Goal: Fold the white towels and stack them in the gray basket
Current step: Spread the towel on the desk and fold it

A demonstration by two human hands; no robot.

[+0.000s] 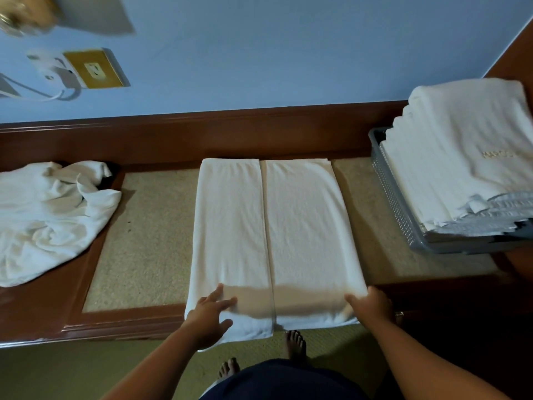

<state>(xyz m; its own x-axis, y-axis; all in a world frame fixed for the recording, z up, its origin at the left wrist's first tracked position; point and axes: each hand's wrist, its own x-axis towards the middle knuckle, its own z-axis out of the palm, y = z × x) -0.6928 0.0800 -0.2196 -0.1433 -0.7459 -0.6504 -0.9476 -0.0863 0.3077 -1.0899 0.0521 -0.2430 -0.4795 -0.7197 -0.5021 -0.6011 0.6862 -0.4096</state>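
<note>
Half-folded towel [268, 232] lying flat on the table [144, 241], both long sides turned in to meet at a centre seam, its near end overhanging the table edge. Left hand [209, 316] rests on the near left corner, fingers straight on the cloth and thumb spread against the overhang, pressing rather than clasping. Right hand [372, 306] grasps the near right corner, thumb on top and fingers hidden beneath. To the right, the gray basket [403, 209] holds a stack of folded towels [461, 157] rising above its rim; to the left lies a heap of unfolded towels [49, 215]. The terry cloth is probably light, soft and limp, neither slippery nor fragile. It will sag wherever unsupported, so both near corners are best pinched through all layers and carried over together.
</note>
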